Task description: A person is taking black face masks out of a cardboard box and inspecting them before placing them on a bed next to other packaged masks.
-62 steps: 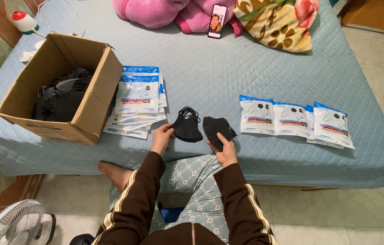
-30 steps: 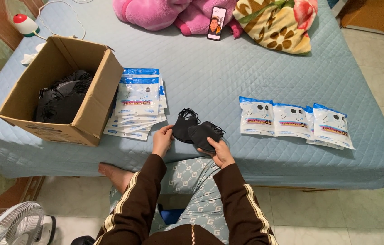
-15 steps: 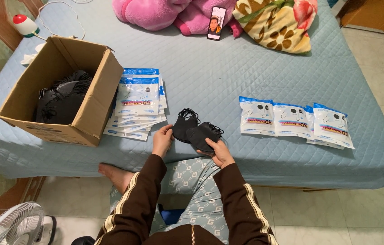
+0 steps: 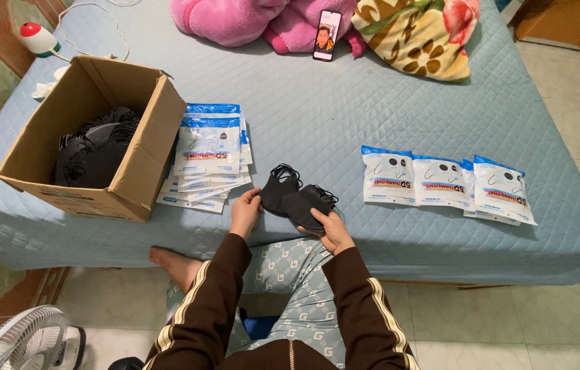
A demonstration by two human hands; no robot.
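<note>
1. Two black masks (image 4: 297,197) lie overlapped at the near edge of the bed (image 4: 344,116), their ear loops bunched on top.
2. The left hand (image 4: 245,212) has its fingers closed on the left mask's edge.
3. The right hand (image 4: 331,229) grips the right mask from below, fingers curled round its lower edge.
4. Just left of the masks, a fanned stack of blue-and-white pouches (image 4: 209,154) leans against an open cardboard box (image 4: 142,161) holding more black masks.
5. To the right, well apart, three filled pouches (image 4: 444,181) lie in an overlapping row.
6. At the far side of the bed are a pink plush toy (image 4: 235,17), a phone (image 4: 327,34) and a floral blanket (image 4: 416,34).
7. A fan (image 4: 16,339) stands on the floor, lower left.
</note>
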